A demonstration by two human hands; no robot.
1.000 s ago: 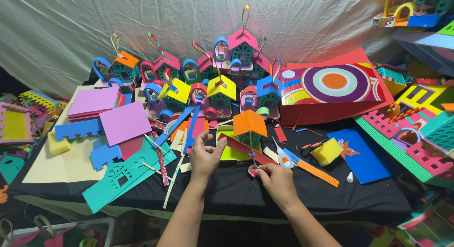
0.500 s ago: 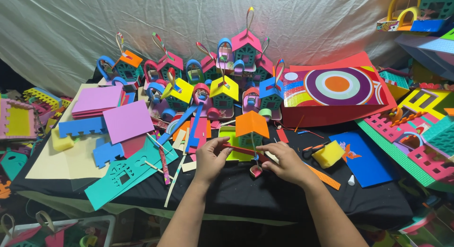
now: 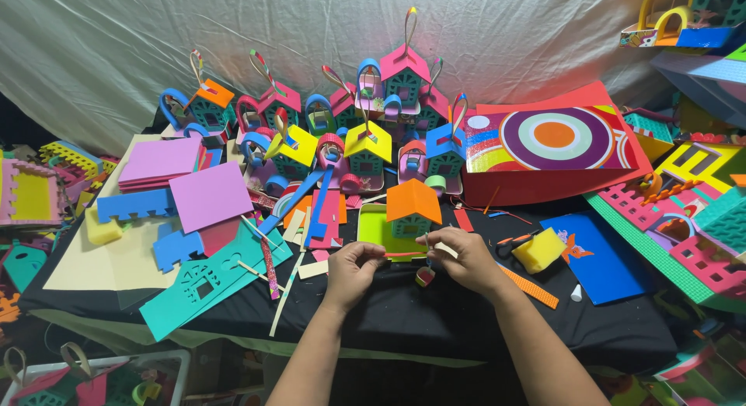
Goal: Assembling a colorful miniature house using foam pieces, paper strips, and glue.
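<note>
My left hand point(image 3: 353, 272) and my right hand point(image 3: 461, 257) hold the two ends of a thin orange foam strip point(image 3: 402, 254) stretched between them above the black cloth. Just behind the strip stands a small foam house with an orange roof point(image 3: 413, 205) on a lime green base point(image 3: 374, 227). A small curled foam ring point(image 3: 423, 277) lies on the cloth below my right hand.
Several finished foam houses point(image 3: 365, 146) with loop handles stand in rows at the back. Foam sheets point(image 3: 208, 195) and cut pieces lie at the left. A red box with a circle pattern point(image 3: 553, 142), a yellow sponge point(image 3: 538, 250) and a blue sheet point(image 3: 602, 254) lie at the right.
Both hands have moved up and forward toward the orange-roofed house. The right hand let the small ring rest on the cloth and now grips the strip's end.
</note>
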